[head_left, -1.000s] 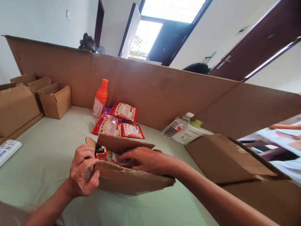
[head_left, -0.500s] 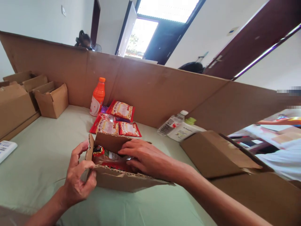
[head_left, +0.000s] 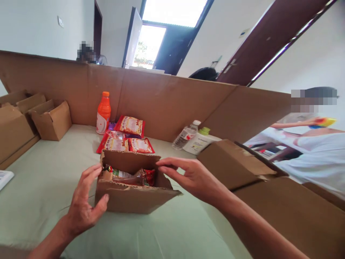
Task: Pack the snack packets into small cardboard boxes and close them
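Observation:
An open cardboard box (head_left: 134, 199) stands on the pale green cloth in front of me. Inside it lie a clear plastic packet (head_left: 132, 178), a green-and-white packet (head_left: 121, 174) and a red packet (head_left: 149, 177). My left hand (head_left: 84, 205) is at the box's left end, thumb and fingers spread, the fingertips against the upper left edge. On the other side, my right hand (head_left: 188, 176) reaches to the far right corner with outstretched fingers. Its fingertips are at the right flap's top edge, and no packet is in it.
Behind the box are several red snack packets (head_left: 129, 126) and an orange drink bottle (head_left: 104, 113). A clear bottle (head_left: 185, 135) and a white bottle with green cap (head_left: 201, 143) lean at right. Cardboard boxes (head_left: 52, 120) flank both sides; a cardboard wall (head_left: 151, 97) runs behind. Another person (head_left: 309, 151) works at right.
My right hand has come out of the box to its far right corner, uncovering the contents. My left hand has loosened from the left end, its thumb now apart. The view has shifted right.

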`<state>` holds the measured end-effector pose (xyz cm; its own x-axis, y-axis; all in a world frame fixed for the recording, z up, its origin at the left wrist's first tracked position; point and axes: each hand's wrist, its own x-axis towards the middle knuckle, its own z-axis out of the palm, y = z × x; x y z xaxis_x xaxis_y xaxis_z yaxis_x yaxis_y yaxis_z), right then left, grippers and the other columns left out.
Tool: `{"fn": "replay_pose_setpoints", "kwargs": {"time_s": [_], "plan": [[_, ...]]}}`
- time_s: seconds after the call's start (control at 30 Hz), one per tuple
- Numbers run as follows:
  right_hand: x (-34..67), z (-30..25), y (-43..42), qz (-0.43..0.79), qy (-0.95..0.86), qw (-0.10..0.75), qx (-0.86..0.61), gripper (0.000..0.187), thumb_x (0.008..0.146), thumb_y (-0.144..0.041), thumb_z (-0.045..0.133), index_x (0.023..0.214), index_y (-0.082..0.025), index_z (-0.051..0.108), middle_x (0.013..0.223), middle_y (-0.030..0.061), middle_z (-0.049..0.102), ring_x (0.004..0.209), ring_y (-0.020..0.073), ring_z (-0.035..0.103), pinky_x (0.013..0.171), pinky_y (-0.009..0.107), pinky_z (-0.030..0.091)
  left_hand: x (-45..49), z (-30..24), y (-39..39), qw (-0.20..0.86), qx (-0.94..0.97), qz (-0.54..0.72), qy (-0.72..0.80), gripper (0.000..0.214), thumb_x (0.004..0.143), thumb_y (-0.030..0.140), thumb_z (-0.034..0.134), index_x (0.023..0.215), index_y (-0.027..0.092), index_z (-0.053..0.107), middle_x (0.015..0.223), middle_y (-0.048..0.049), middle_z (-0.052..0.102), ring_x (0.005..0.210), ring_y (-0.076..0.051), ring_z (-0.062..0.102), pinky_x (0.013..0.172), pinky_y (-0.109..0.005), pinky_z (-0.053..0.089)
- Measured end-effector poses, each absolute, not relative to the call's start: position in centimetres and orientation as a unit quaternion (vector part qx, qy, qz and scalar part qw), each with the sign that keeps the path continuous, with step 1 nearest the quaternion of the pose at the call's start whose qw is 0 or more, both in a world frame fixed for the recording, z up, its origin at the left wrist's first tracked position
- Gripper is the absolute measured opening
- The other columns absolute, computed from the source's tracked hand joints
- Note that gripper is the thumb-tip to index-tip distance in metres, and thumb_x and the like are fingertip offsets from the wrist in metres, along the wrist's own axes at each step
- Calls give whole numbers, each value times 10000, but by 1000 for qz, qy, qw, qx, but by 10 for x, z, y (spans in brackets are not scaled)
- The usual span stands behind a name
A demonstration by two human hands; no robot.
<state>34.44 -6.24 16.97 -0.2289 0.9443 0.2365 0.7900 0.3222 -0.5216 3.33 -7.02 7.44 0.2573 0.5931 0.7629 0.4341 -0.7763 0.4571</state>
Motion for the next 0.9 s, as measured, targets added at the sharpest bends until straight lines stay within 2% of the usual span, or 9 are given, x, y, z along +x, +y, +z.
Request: {"fn": "replay_pose_setpoints", "kwargs": {"time_s": [0.13,0.3,0.43,0.53,0.67,0.77,0.9], "plan": [[349,151,-80,213,-758,283,-547,362,912,-516,550,964,-236,774,1008,68,791,904,243,734,772,336,578,36,80,-66,98,811,464,343,556,940,221,579,1462,240,390,1239,-113,664,1171,-252,656,1025,-434,561],[345,137,-87,234,-757,312,-525,441,955,-569,488,1041,-235,764,1167,97,756,1078,275,705,905,389,567,37,79,-65,48,816,463,342,410,948,202,563,1355,205,509,1333,-153,616,1227,-263,628,1014,-416,563],[352,138,-91,260,-765,242,-538,597,942,-682,433,1194,-236,740,1240,121,731,1152,318,676,966,463,542,34,83,-61,57,835,431,338,439,944,231,575,1375,205,499,1266,-138,677,1170,-257,667,982,-405,578],[354,139,-93,255,-791,192,-522,650,889,-720,514,1297,-248,695,1318,131,692,1223,350,634,1014,508,509,33,92,-57,73,839,404,356,450,946,280,583,1384,226,497,1200,-110,725,1088,-251,707,927,-401,597],[350,133,-92,233,-796,189,-526,554,873,-580,633,1302,-233,684,1332,131,684,1234,337,632,1030,494,505,33,103,-52,122,838,382,371,477,941,294,579,1409,241,502,1158,-84,752,1041,-242,726,899,-390,602],[349,126,-89,214,-781,220,-544,431,908,-441,603,1273,-227,688,1315,116,696,1203,303,657,1000,462,537,34,105,-50,132,834,373,384,459,944,298,564,1395,228,522,1220,-93,736,1102,-255,709,944,-410,588],[352,116,-83,167,-789,268,-526,369,919,-360,589,1258,-248,684,1311,93,699,1204,273,662,999,431,556,33,104,-46,146,834,343,407,438,944,279,551,1378,220,536,1296,-95,704,1191,-263,672,1019,-432,556]]}}
